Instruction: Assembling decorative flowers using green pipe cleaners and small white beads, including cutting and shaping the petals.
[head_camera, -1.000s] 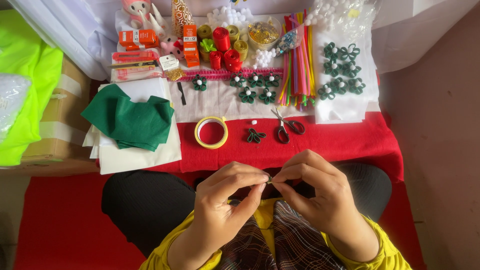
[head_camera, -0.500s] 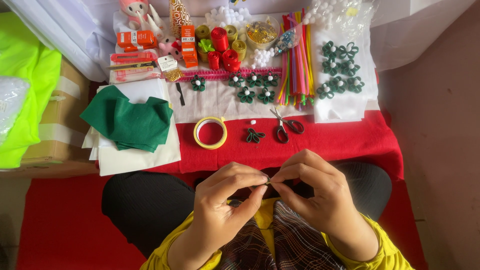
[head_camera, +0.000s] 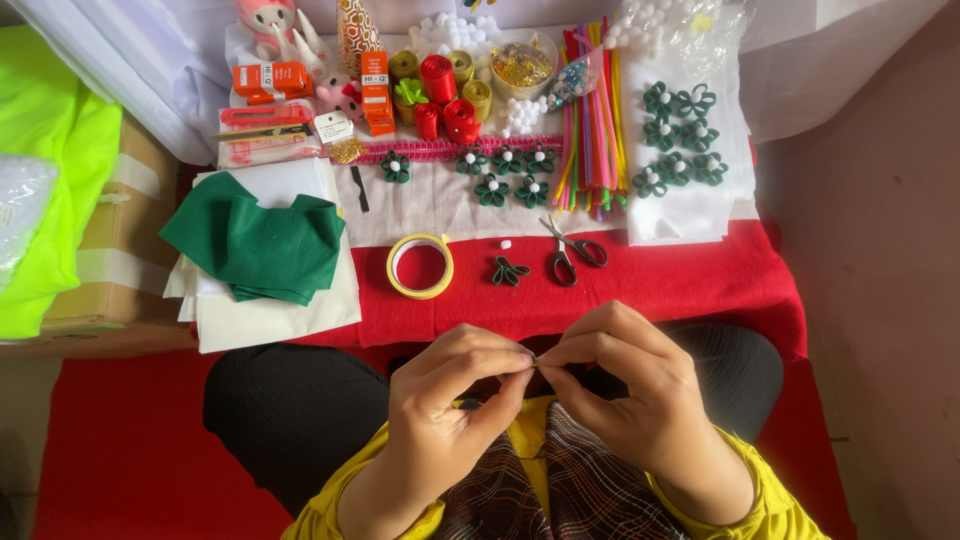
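1. Where the two hands meet above the lap, the fingers (head_camera: 522, 357) of the left hand (head_camera: 440, 400) and right hand (head_camera: 630, 390) pinch a tiny dark piece (head_camera: 537, 361) between their tips; it is too small to make out what it is.
2. Just beyond the hands, on the red cloth of the desk (head_camera: 700, 275), lie a green petal shape (head_camera: 509, 270), black-handled scissors (head_camera: 570, 255) and a yellow tape roll (head_camera: 420, 265).
3. Left of the tape sits folded green felt (head_camera: 255, 245) on white sheets (head_camera: 270, 315).
4. Farther back are green flowers with white centres (head_camera: 510, 170), coloured sticks (head_camera: 595, 120) and red and gold ribbon rolls (head_camera: 445, 90).
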